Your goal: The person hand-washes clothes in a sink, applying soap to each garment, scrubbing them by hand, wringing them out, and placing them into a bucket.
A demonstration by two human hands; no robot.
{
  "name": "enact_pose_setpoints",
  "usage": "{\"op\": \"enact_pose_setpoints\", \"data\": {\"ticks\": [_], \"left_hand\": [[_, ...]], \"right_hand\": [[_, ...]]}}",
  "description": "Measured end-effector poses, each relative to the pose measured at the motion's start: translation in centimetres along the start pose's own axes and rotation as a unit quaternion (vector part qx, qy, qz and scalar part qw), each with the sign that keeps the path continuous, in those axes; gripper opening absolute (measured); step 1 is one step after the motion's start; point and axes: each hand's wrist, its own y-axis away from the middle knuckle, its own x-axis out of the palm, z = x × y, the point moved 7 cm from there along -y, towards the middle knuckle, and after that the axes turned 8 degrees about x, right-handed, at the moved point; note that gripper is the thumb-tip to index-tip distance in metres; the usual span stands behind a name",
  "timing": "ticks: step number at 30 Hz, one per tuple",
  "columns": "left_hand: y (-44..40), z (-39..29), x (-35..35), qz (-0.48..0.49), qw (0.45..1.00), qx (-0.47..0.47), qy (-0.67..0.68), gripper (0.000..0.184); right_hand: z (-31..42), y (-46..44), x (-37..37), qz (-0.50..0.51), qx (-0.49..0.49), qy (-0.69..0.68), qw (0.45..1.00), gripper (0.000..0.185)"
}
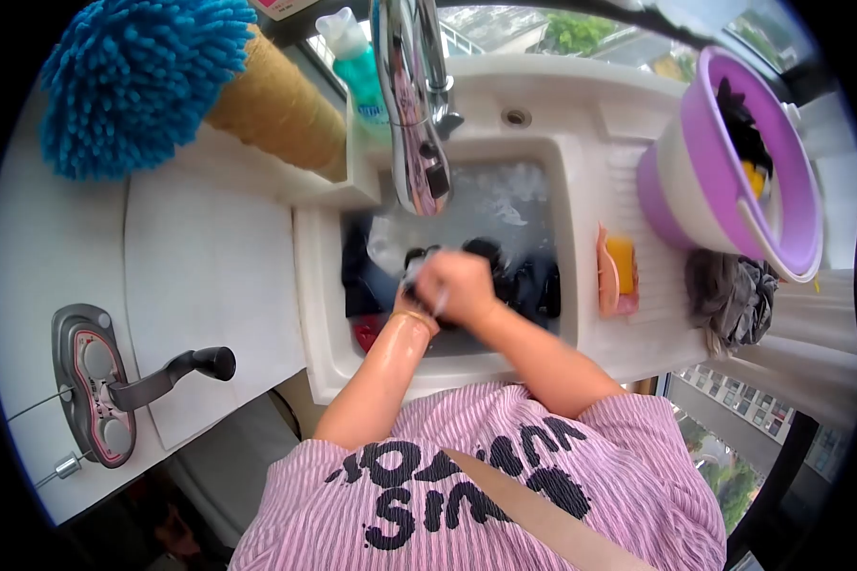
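Over the sink basin (569, 247), my two hands are pressed together just above cloudy grey water (505, 181). My right hand (461, 285) is closed in a fist against a bunched dark cloth (415, 259). Under and beside it, my left hand (415, 306) is wrapped round the same cloth, its fingers partly hidden and blurred. Dark wet clothes (528, 285) lie in the water around them, with suds on the surface. Something red (365, 333) shows at the basin's near left corner. A chrome faucet (417, 162) hangs above the far side of the basin.
Right of the basin are a yellow soap bar (622, 265) in a pink dish (607, 290), a grey crumpled cloth (738, 295) and a purple-white bucket (676, 181). Leftward stand a green bottle (357, 76), a rope-wrapped post (281, 105), a blue microfiber duster (143, 81) and a grey handled device (96, 381).
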Motion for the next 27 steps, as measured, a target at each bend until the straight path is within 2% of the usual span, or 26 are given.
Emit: {"op": "enact_pose_setpoints", "data": {"ticks": [1,2,4,5,6,8,9,10,11,12,14,15,16,17,18,19,20,22,23,24,26,27], "left_hand": [[0.6,1.3,4.4,0.039,0.979,-0.178,0.093,0.028],[1.0,1.8,5.9,0.028,0.976,-0.139,0.163,0.027],[0.4,2.4,4.3,-0.018,0.989,-0.094,0.109,0.026],[-1.0,3.3,3.1,0.128,0.976,-0.077,0.16,0.027],[-0.7,2.2,4.2,0.271,0.938,-0.058,0.208,0.028],[0.9,0.3,6.3,0.347,0.91,0.045,0.221,0.032],[1.3,0.6,6.3,0.186,0.97,-0.066,0.139,0.036],[1.9,1.1,4.7,0.02,0.983,-0.174,0.048,0.04],[1.9,1.2,5.7,0.125,0.953,-0.214,0.176,0.053],[1.9,0.0,6.1,0.126,0.953,-0.212,0.175,0.053],[3.4,-2.5,6.7,0.199,0.956,-0.2,0.076,0.063],[3.2,-3.5,5.8,0.126,0.975,-0.173,-0.057,0.069],[3.5,-4.1,5.8,0.126,0.975,-0.172,-0.058,0.069],[3.5,-5.4,5.7,0.13,0.97,-0.109,-0.173,0.066],[3.7,-6.3,6.6,0.158,0.957,-0.038,-0.241,0.057],[4.1,-7.3,7.4,0.175,0.934,0.036,-0.31,0.053],[4.1,-7.3,7.4,0.174,0.934,0.034,-0.309,0.053],[3.8,-8.4,7.9,0.216,0.837,0.108,-0.492,0.044],[4.1,-9.7,8.4,0.194,0.842,0.12,-0.489,0.043],[4.1,-10.2,8.3,0.195,0.842,0.122,-0.488,0.043],[4.3,-10.3,7.2,0.164,0.954,0.017,-0.252,0.041],[4.5,-10.9,7.3,0.176,0.958,0.01,-0.226,0.042]], "right_hand": [[-5.5,-0.1,0.1,-0.007,0.122,0.098,0.988,0.015],[-7.2,0.0,-1.0,-0.032,0.101,0.05,0.993,0.019],[-5.6,0.2,-1.3,0.011,0.121,0.08,0.989,0.021],[-2.4,0.3,-1.9,-0.018,0.079,0.021,0.996,0.021],[0.2,0.8,-1.6,0.016,0.036,0.006,0.999,0.022],[0.4,1.2,-1.2,-0.004,0.002,-0.008,1.0,0.026],[-2.7,1.2,-0.8,0.003,0.077,0.059,0.995,0.026],[-6.3,1.2,-1.0,0.007,0.15,0.125,0.981,0.026],[-8.2,1.0,-1.4,0.026,0.21,0.086,0.974,0.027],[-7.7,0.3,-2.0,0.025,0.208,0.085,0.974,0.027],[-6.1,-0.2,-2.5,0.111,0.256,0.042,0.959,0.032],[-4.4,-0.8,-2.9,0.191,0.311,0.021,0.931,0.035],[-4.3,-0.9,-2.5,0.19,0.311,0.021,0.931,0.035],[-3.9,-1.0,-2.3,0.163,0.321,-0.086,0.929,0.037],[-3.5,-0.9,-2.3,0.133,0.329,-0.192,0.915,0.041],[-3.5,-0.7,-1.7,0.21,0.349,-0.235,0.882,0.044],[-3.5,-0.7,-2.3,0.211,0.351,-0.234,0.882,0.044],[-3.2,-1.1,-2.8,0.255,0.341,-0.298,0.854,0.045],[-3.2,-1.0,-3.1,0.289,0.344,-0.368,0.814,0.059],[-3.5,-1.2,-3.9,0.324,0.349,-0.366,0.8,0.072],[-4.9,-0.3,-3.6,0.4,0.268,-0.289,0.827,0.077],[-5.5,0.0,-3.5,0.399,0.268,-0.288,0.828,0.077]]}}
